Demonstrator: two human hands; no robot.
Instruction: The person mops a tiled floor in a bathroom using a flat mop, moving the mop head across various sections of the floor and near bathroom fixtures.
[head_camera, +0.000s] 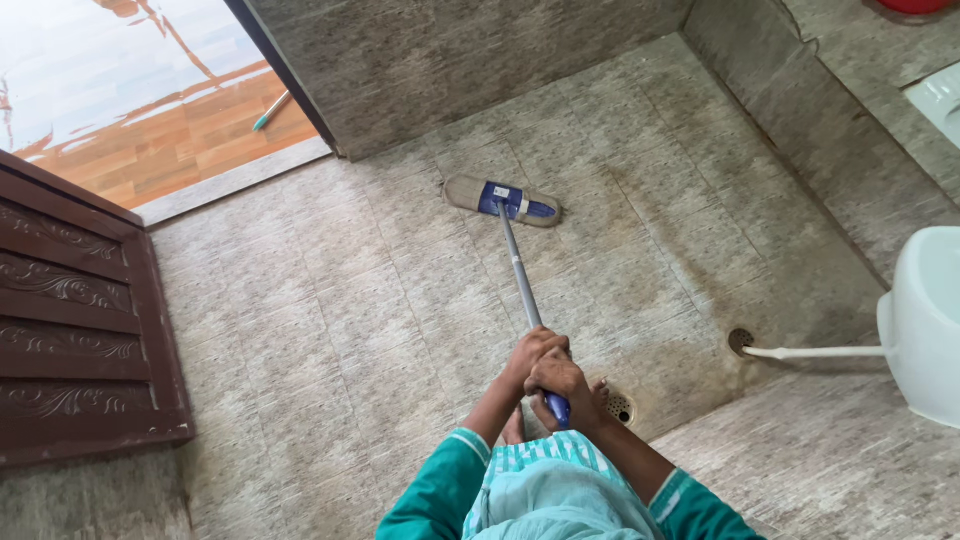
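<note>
Floor: grey tiled bathroom floor fills my view, running from the doorway at 10 o'clock to a raised step at 4 o'clock.
Door: dark carved wooden door stands open at 9 o'clock, well apart from the mop.
Basin: white basin at 3 o'clock; what it holds I cannot tell. A white pipe runs from it to a small floor hole.
Mop: its long axis runs from my hands at 6 o'clock up to 12 o'clock, leaning slightly to 11. The flat head lies crosswise on the tiles, near the far wall.
Left hand: clenched around the grey pole, the nearer of the two to the mop head.
Right hand: clenched on the blue grip, touching the left hand just below it.
Drain: round metal grate just beside my right hand, at 4 o'clock from it.
</note>
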